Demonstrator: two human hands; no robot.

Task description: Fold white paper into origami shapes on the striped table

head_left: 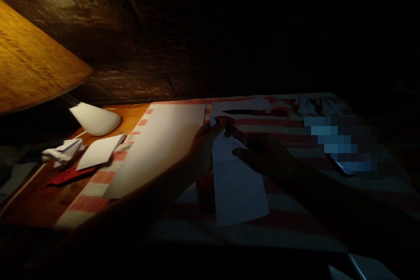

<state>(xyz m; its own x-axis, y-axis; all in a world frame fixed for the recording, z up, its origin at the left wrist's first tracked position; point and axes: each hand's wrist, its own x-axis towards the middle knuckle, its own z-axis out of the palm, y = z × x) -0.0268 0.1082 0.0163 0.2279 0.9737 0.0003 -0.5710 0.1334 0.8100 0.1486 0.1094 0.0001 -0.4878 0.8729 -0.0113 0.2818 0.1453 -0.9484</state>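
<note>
A sheet of white paper (239, 192) hangs between my two hands, its lower part reaching toward the near edge of the cloth. My left hand (210, 135) pinches its upper left edge, fingers closed. From the right, my right hand (257, 148) grips the same paper with bent fingers, thumb lying on its face. The fingertips of both hands come close together near the top of the sheet; shadow hides the exact crease there. Just beyond them lies a knife (239, 112) with a dark blade. Left of my hands a larger white sheet (164, 140) lies flat.
A red-and-white striped cloth (88, 203) covers the table. At left stand a lamp with a yellow shade (36, 61) and white base (95, 118), a folded paper (101, 152), a crumpled paper (64, 151) and a red-handled tool (70, 176). Folded paper shapes (305, 106) sit far right.
</note>
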